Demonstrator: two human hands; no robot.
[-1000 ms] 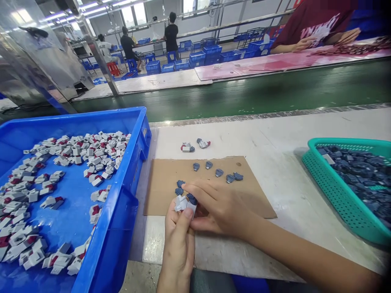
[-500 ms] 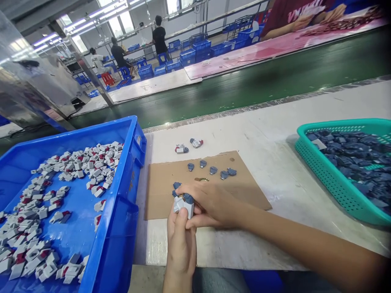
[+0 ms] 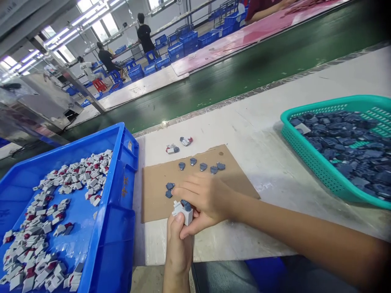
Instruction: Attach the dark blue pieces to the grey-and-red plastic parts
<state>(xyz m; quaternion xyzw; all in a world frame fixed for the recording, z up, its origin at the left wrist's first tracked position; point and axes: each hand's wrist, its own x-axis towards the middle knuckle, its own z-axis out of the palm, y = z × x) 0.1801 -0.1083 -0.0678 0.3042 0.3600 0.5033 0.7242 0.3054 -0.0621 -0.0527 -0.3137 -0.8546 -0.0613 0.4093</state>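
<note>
A light grey plastic piece (image 3: pixel 187 215) with a dark blue part (image 3: pixel 185 204) on its upper side is held over the front edge of the brown cardboard (image 3: pixel 155 207). My left hand (image 3: pixel 179 244) pinches the grey piece from below, thumb on its face. My right hand (image 3: pixel 204 199) curls around the right side, its thumb and fingers about the same piece; its fingertips are partly blurred. Two dark blue pieces (image 3: pixel 170 186) lie just left of my right fingers. Several more blue pieces (image 3: pixel 203 167) form a row on the cardboard's far part.
On the left stands a blue crate (image 3: pixel 117 162) of grey and red pieces. A green basket (image 3: pixel 305 162) of dark blue pieces is at right. Two assembled pieces (image 3: pixel 172 149) lie beyond the cardboard. Behind runs a green conveyor (image 3: pixel 214 93); people sit or stand farther off.
My right fingers have lifted and spread a little from the top of the grey piece, showing more of it. The camera view has shifted and tilted.
</note>
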